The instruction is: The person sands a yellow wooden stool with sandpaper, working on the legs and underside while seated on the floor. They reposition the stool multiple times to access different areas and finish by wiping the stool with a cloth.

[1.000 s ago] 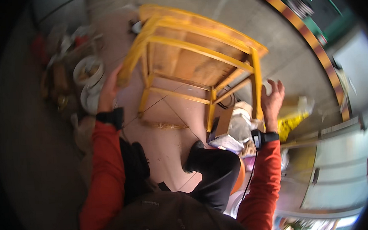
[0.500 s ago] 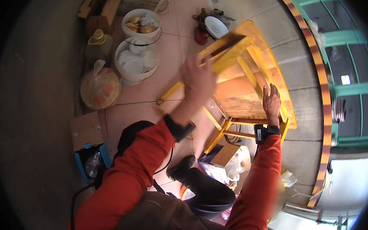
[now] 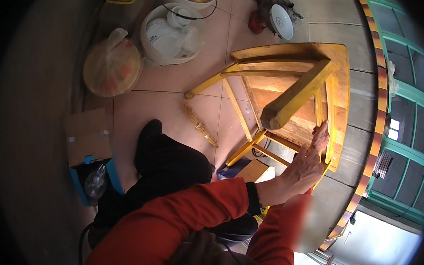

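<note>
A yellow wooden stool (image 3: 341, 87) is tipped over, with its underside, rails and legs facing me. My right hand (image 3: 320, 135) is on the inner rail along the stool's right side, its fingers curled against the wood. Just below it, my left hand (image 3: 302, 171) reaches across from the lower left with bent fingers, overlapping my right wrist at the lower right of the stool; what those fingers hold is hidden. A tan, stringy strip (image 3: 199, 123) lies on the pink tiles left of the stool.
White buckets of dishes (image 3: 171, 36), a bagged round item (image 3: 111, 66) and an open box (image 3: 85, 139) are left. A white dish on dark gear (image 3: 281, 21) stands beyond the stool. A cardboard box (image 3: 250, 171) lies below it; a green-framed structure (image 3: 404, 146) runs along the right.
My left hand has swung right and down from the stool's upper left to beside my right hand. The stool has turned, one leg now pointing toward me. My right hand sits a little lower.
</note>
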{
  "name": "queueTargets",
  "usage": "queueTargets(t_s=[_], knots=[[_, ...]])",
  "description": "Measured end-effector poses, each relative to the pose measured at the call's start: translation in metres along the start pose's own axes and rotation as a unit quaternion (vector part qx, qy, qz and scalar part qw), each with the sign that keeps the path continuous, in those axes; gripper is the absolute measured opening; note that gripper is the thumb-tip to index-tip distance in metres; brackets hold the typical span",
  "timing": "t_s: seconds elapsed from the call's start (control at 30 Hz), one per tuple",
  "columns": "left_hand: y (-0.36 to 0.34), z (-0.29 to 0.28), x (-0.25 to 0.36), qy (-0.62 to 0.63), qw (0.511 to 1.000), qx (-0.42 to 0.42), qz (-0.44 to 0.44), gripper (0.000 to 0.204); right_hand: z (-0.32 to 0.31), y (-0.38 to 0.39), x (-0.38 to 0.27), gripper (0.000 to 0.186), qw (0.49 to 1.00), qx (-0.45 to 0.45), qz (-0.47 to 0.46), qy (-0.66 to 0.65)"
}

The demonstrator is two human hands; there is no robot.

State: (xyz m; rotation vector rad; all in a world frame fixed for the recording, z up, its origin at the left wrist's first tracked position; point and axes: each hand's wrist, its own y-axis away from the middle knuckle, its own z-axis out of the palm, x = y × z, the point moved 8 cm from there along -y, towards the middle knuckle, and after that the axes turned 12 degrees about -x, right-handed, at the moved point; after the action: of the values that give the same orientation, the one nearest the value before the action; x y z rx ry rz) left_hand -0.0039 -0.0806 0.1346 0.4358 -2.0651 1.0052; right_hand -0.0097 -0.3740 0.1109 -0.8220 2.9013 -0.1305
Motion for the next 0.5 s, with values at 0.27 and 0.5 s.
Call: queueTargets(t_s=[0.27, 0.5], knots=[[-0.009, -0.002, 0.002, 0.002, 0.998, -0.064, -0.024, 0.016, -0.005, 0.027, 0.045, 0.064, 0.999, 0.013, 0.011, -0.029], [-0.01, -0.04, 0.024, 0.066, 0.992, -0.09, 0.059, 0.015, 0.006, 0.044, 0.054, 0.051, 0.999, 0.016, -0.039, 0.024]])
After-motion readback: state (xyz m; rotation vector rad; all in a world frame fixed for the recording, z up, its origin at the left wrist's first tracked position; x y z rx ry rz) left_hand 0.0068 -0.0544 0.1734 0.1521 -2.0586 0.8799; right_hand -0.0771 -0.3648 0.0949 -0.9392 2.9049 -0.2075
